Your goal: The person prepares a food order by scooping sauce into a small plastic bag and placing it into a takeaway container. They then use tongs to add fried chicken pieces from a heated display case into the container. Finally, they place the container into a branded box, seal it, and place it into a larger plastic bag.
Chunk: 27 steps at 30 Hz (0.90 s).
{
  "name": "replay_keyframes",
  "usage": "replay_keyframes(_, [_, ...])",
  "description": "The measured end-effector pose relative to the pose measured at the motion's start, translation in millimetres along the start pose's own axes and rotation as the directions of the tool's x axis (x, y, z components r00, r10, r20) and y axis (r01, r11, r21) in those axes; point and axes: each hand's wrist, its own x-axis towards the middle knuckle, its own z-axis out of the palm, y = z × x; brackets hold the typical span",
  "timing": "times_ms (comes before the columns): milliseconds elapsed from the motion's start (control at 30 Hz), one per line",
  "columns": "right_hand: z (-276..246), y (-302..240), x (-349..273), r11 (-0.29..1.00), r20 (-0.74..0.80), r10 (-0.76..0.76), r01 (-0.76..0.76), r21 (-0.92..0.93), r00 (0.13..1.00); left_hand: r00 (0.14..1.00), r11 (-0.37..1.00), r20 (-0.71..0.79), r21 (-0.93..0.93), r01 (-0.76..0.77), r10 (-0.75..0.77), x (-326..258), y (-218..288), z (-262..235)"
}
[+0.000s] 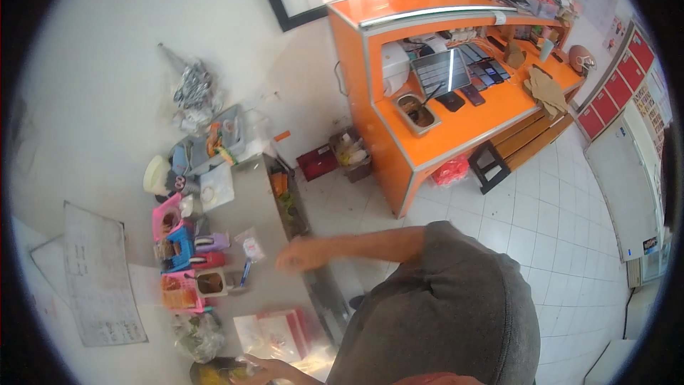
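Note:
My right hand [301, 255] reaches over the front edge of the grey table [267, 217], its fingers smeared by motion. Just left of it lie a small clear packet [251, 245] and a blue pen [246, 272]. At the bottom edge, my left hand [262, 371] has its fingers drawn together by something whitish and clear, too small to make out. Beside that hand is a dark bowl with yellow contents [214, 373]. Red-edged white boxes or sheets [274, 335] lie between my hands.
Along the wall stand a red tape dispenser [207, 260], a purple dispenser [211, 242], a blue basket [177, 248], a square container with brown contents [211, 283] and a bag of greens [199, 336]. An orange counter [420, 146] and a wooden bench [524, 146] stand beyond.

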Motion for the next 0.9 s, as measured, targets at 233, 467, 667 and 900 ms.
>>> replay_keyframes(233, [-378.6, -43.9, -304.9, 0.990, -0.988, -0.126, 0.048, -0.131, -0.092, 0.911, 0.874, 0.313, -0.476, -0.094, 0.268, -111.6, 205.1, 48.7])
replay_keyframes(467, [-495.1, 42.2, -601.1, 0.887, -0.997, -0.070, -0.455, -0.081, 0.041, 0.588, 0.611, 0.632, -0.742, 0.275, 0.504, -276.7, 418.0, 80.5])
replay_keyframes(667, [-477.7, 100.2, -692.5, 0.750, -0.813, 0.397, -0.661, 0.019, 0.426, 0.329, -0.176, -0.101, -0.962, 0.207, 0.939, -202.7, 695.3, 2.9])
replay_keyframes(900, [-583.4, 94.6, -583.7, 0.852, -0.887, 0.399, -0.451, 0.264, 0.234, 0.684, -0.603, -0.375, -0.789, 0.119, 0.625, -219.0, 815.6, -27.2])
